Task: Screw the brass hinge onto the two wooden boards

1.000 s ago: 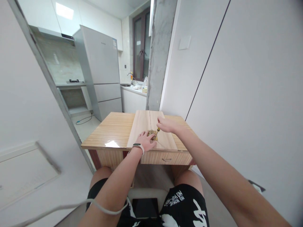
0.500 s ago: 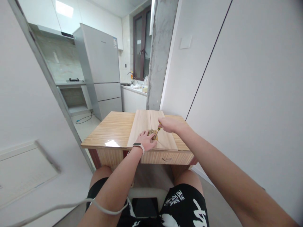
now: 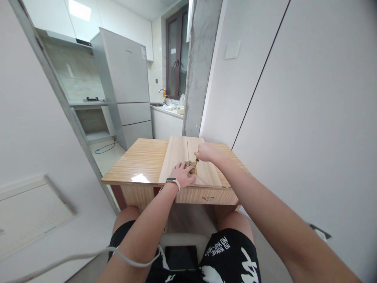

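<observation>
A pale wooden board with a dark seam down its far half lies across the desk. Near its middle sits a small brass-coloured metal fitting, perhaps a latch or hinge; its exact kind is too small to make out. My left hand lies on the board with fingers spread, some of them touching the fitting's left side. Held upright and slightly tilted in my closed right hand is a screwdriver with a yellow and black handle. Its tip points down at the fitting's right part.
The wooden desk has a drawer facing my knees. A dark tablet-like object lies between my thighs. A white cable crosses by my left forearm. White wall panels stand close on the right.
My right hand has shifted slightly left and up, and its wrist and grip on the screwdriver have turned a little. My left hand stays on the board.
</observation>
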The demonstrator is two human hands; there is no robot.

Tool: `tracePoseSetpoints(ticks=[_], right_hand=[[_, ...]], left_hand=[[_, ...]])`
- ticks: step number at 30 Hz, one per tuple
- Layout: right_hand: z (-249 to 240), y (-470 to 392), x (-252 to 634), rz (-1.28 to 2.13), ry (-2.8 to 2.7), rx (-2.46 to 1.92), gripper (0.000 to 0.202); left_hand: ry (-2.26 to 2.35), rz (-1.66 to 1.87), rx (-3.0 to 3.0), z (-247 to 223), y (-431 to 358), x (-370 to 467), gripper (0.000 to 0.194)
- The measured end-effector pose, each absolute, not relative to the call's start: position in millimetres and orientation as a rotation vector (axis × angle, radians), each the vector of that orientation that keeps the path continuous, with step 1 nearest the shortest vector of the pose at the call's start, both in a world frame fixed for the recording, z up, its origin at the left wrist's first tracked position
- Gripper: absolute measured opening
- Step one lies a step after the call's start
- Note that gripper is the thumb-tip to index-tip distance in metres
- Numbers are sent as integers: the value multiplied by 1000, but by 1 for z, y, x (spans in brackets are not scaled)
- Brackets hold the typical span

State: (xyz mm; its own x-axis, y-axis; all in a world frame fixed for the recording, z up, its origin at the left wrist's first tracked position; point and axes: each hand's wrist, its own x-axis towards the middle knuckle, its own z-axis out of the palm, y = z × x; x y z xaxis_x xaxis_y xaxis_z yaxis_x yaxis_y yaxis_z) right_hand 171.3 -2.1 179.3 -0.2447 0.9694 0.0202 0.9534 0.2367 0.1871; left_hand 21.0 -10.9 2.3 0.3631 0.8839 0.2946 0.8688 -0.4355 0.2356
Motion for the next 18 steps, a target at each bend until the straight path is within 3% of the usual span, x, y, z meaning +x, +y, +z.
tracePoseSetpoints(ticks=[8, 14, 18], right_hand=[[178, -21, 169, 172, 2578, 1622, 39], [189, -25, 172, 352, 2561, 1453, 28], [192, -23, 172, 373, 2542, 1440, 31]], left_hand=[[1638, 601, 2572, 1, -9, 20, 61], [1643, 606, 2575, 0, -9, 19, 61], [1638, 604, 2577, 1, -10, 19, 60]])
